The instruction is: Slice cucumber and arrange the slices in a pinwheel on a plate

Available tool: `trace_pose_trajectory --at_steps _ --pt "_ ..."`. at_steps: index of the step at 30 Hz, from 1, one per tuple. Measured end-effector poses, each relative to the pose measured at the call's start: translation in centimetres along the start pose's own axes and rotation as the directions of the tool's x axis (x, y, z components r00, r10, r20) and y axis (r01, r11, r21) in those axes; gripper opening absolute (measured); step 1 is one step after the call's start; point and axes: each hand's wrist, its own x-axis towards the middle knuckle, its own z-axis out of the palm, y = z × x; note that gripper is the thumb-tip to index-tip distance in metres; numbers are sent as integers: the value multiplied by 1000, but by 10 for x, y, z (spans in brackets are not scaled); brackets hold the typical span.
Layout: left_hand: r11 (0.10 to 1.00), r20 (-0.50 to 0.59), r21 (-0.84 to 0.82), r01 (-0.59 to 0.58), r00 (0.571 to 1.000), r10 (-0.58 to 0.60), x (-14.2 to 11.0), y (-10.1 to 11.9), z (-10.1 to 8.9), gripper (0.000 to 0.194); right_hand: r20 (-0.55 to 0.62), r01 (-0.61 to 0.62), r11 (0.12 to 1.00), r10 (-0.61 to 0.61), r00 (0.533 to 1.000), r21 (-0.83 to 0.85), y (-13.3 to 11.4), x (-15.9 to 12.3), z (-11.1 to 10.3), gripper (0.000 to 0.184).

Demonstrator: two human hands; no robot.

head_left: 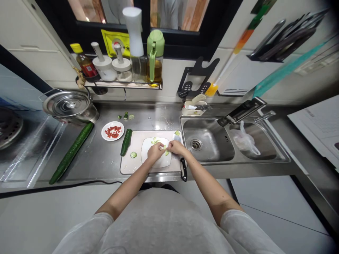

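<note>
My left hand (155, 152) has its fingers closed on a cucumber slice (164, 147) above a white square plate (161, 163). My right hand (175, 147) meets it from the right, fingertips pinched at the same slice. More thin cucumber slices (154, 140) lie along the plate's far side. The plate rests on a pale cutting board (128, 167). A cut cucumber piece (126, 142) lies over the board's left edge, near a loose round slice (133, 154). On the right is a knife (183, 169), its black handle toward me and its blade partly hidden by my right hand.
Left of the board stand a round plate (104, 134) with red chopped bits, a long cucumber (72, 151) and a lidded steel pot (70, 106). Cucumber ends (126, 115) lie behind the board. A double sink (209, 141) is at right; bottles (155, 58) fill a wall rack.
</note>
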Motion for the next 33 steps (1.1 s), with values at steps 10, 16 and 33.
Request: trace_pose_trajectory --at_steps 10,16,33 --pt "988 38 154 25 999 -32 1 4 4 24 55 -38 993 44 998 -112 -2 6 -4 14" --pt "974 51 227 16 998 -29 2 7 5 21 83 -30 983 46 995 -182 -7 6 -8 14" --pt "925 14 376 -47 999 45 3 4 12 18 88 -24 960 50 995 -278 -12 10 -8 17"
